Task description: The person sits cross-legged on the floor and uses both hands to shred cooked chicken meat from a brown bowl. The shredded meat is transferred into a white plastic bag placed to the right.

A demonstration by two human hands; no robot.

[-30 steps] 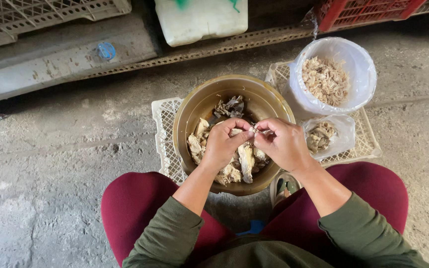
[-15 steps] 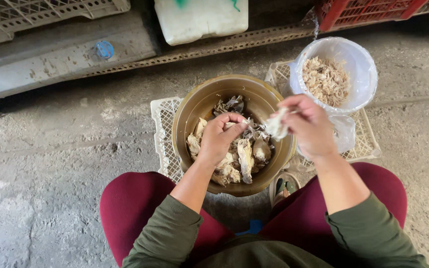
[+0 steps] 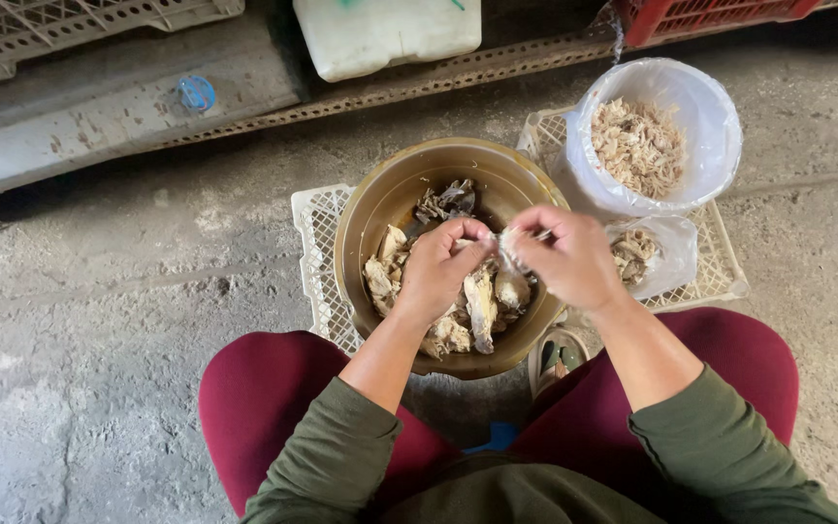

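Observation:
A brass-coloured metal bowl [image 3: 380, 194] stands on a white plastic crate [image 3: 312, 243] in front of my knees and holds several pale dried fish pieces [image 3: 482, 311]. Over the bowl my left hand [image 3: 438, 267] grips one fish piece [image 3: 467, 245]. My right hand [image 3: 564, 257] pinches the same piece from the right, fingertips meeting my left hand's. To the upper right a white bucket lined with a clear bag [image 3: 710, 116] holds shredded flakes [image 3: 637, 146].
A small clear bag of scraps [image 3: 666, 252] lies on the crate right of the bowl. A white jerrycan [image 3: 390, 34], a red crate [image 3: 710, 15] and a grey crate [image 3: 70, 24] line the back. Rough concrete floor [image 3: 99, 340] lies to the left.
My right hand went out to the right toward the small bag with a bit of fish, then came back over the bowl to meet my left hand on the piece.

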